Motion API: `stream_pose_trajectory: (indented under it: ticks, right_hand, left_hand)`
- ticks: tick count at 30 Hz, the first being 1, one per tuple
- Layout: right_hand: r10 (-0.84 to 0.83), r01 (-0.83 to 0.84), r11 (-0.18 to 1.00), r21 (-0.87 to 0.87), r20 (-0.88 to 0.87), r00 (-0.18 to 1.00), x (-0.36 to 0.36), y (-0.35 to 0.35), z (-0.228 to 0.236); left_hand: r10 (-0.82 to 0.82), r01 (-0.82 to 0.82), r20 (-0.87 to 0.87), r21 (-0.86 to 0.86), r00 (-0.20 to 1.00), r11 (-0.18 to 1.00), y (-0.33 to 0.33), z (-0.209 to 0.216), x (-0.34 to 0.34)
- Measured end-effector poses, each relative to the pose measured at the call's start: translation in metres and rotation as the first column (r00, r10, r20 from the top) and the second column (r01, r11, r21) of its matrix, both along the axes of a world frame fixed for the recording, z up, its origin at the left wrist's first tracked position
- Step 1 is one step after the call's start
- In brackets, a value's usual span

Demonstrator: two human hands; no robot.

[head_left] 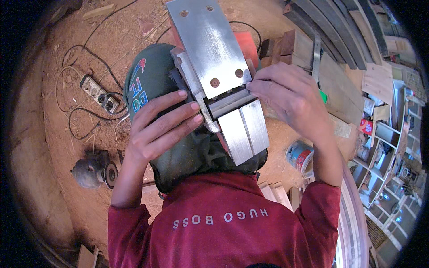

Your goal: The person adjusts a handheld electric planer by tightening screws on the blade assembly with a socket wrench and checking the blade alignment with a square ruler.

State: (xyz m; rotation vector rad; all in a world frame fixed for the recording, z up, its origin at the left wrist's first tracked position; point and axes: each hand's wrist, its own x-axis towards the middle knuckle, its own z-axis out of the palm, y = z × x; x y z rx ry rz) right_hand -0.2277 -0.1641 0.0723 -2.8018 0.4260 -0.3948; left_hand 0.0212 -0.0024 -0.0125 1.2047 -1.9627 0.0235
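Note:
An electric hand planer lies sole-up across my lap, its metal plates facing me. The cutter drum shows in the gap between the long plate and the shorter grooved plate. My left hand is closed on the planer's left side, fingertips on its edge and the thumb hidden. At the drum's right end, the thumb and fingers of my right hand are pinched together. Whatever they hold, if anything, is too small or hidden to make out. Dark green cloth with coloured lettering covers my legs beneath the planer.
A power strip with a plug and black cables lies on the dirt floor at left, near a grinder-like tool. At right stand a paint tin, stacked timber and cluttered shelves.

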Motion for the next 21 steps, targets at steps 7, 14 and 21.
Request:
stream_pose_trajectory:
  ticks: [7,14,21]
  right_hand:
    - [0.062,-0.076,0.989,-0.124,-0.113,0.992,-0.0004,-0.0049,-0.0038]
    - [0.093,-0.107,0.983,-0.152,-0.098,0.991,0.0016,-0.0068,-0.0039]
    - [0.062,-0.067,0.997,-0.042,-0.111,0.992,0.0009,-0.0050,0.0030]
  left_hand:
    - [-0.007,0.007,-0.006,-0.023,1.000,1.000,-0.0002,-0.0051,0.0015]
    - [-0.021,0.020,-0.014,-0.029,1.000,0.999,-0.0024,-0.0056,0.0023]
    - [-0.031,0.030,-0.003,-0.034,1.000,0.999,-0.0028,-0.0062,0.0030]
